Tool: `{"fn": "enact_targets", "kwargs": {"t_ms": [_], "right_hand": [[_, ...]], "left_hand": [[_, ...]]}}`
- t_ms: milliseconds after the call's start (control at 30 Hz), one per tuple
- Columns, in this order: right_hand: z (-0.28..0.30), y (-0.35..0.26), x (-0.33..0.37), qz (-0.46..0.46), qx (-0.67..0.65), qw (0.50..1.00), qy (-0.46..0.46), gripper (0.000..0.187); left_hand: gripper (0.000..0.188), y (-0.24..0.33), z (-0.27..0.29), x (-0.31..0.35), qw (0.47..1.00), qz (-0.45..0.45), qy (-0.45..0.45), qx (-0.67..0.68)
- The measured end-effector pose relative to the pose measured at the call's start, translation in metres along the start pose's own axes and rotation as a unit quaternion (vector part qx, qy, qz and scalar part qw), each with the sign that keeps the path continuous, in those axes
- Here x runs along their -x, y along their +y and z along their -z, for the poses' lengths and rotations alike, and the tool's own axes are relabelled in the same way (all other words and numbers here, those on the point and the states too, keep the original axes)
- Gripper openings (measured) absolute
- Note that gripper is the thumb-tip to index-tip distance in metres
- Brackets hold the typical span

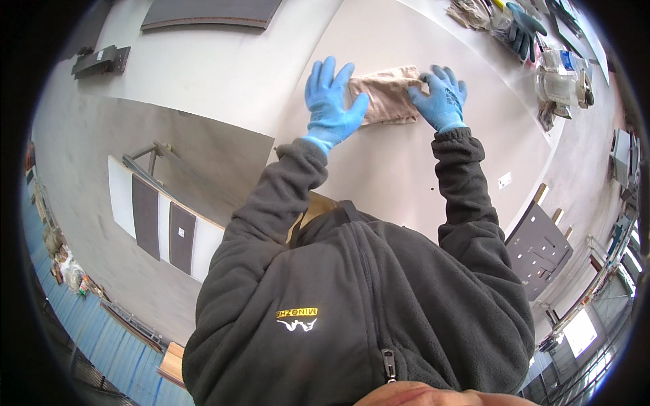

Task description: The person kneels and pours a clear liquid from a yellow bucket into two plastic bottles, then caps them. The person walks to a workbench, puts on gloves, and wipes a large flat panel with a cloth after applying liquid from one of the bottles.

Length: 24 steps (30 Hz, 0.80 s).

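A folded beige-brown cloth [384, 97] lies on a large pale panel [365, 172] in front of me. My left hand [333, 103], in a blue glove, rests at the cloth's left edge, with its fingers spread and its thumb beside the fabric. At the opposite edge is my right hand [443, 99], gloved in blue too. Its thumb and bent index finger close on the cloth's right side, while the other fingers stand apart.
Dark grey gloves [524, 30] and a clear plastic container [560, 84] lie at the far right. A dark board [210, 13] sits at the far left, near small dark pieces [101, 62]. White and dark panels [154, 220] stand lower left; a grey board [539, 247] lies right.
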State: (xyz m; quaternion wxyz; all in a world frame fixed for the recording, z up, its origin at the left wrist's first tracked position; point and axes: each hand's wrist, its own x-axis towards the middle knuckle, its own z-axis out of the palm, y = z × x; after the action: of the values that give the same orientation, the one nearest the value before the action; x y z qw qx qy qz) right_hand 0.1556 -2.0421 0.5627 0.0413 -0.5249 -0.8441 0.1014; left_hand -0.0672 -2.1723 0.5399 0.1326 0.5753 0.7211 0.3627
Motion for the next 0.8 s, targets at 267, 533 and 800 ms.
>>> {"fn": "enact_targets", "kwargs": {"t_ms": [267, 533, 800], "right_hand": [[-0.036, -0.058, 0.028, 0.243, 0.020, 0.970, -0.016, 0.053], [-0.099, -0.263, 0.161, 0.434, -0.225, 0.872, -0.017, 0.038], [-0.358, -0.370, 0.284, 0.192, -0.353, 0.880, -0.253, 0.031]], "left_hand": [[0.060, -0.053, 0.068, 0.109, 0.985, 0.114, 0.121, 0.037], [0.051, -0.156, 0.093, 0.324, 0.927, 0.312, 0.206, -0.032], [0.052, -0.271, 0.033, 0.524, 0.876, 0.475, 0.074, -0.029]]}}
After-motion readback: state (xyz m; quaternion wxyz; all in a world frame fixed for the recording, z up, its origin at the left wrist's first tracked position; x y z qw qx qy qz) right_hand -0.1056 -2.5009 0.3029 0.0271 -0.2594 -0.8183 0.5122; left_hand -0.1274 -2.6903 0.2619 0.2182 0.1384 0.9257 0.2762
